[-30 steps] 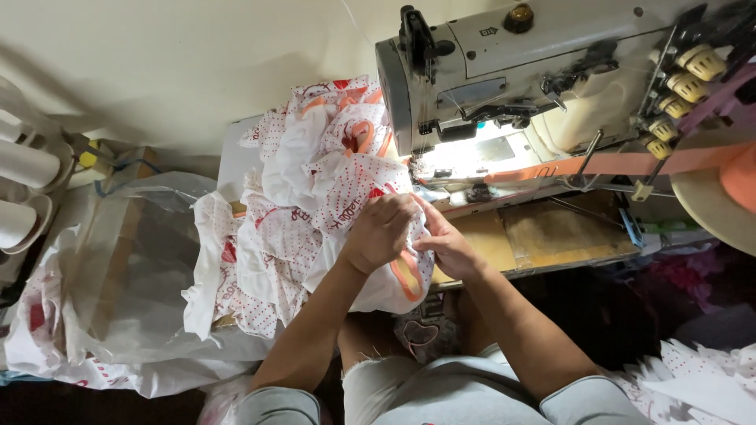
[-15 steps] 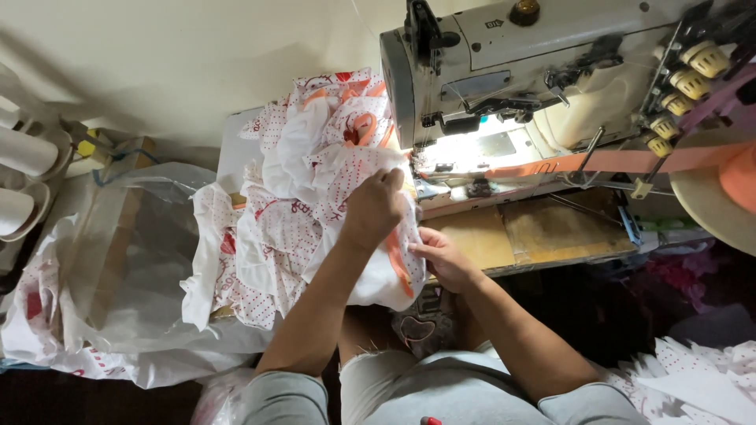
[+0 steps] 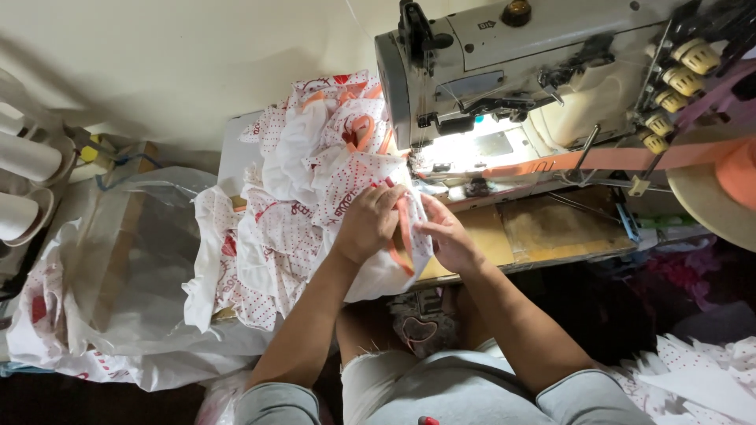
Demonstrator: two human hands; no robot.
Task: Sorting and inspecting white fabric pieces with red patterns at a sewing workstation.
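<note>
So the person was sat at a chunky off-white industrial sewing machine [image 3: 551,63] with a bright lamp lit under its arm, and both hands were on a soft white cotton garment piece printed with tiny red dots and edged in orange binding [image 3: 358,177]. That piece was draped over the front edge of the worn wooden machine table [image 3: 543,228], just left of the needle area, on top of a crumpled heap of the same dotted white fabric pieces [image 3: 276,236] that spilled down the table's left side. The left hand [image 3: 368,224] lay palm-down on the cloth with its fingers curled around a fold near the orange edge, so it was gripping the fabric. The right hand [image 3: 445,236] was just beside it, fingers pinched on the same orange-trimmed edge. A flat orange binding tape [image 3: 630,157] ran in from the right toward the needle, coming off a big round orange spool [image 3: 736,177] at the picture's edge. A row of ribbed yellowish tension knobs [image 3: 677,79] sat on the machine's right end. Down on the left was a large crinkly clear plastic bag [image 3: 118,267], glossy and see-through, with more dotted cloth under it, and white thread cones [image 3: 27,157] stood at the far left. There was a small oval label on the machine's head, too small to make out.
</note>
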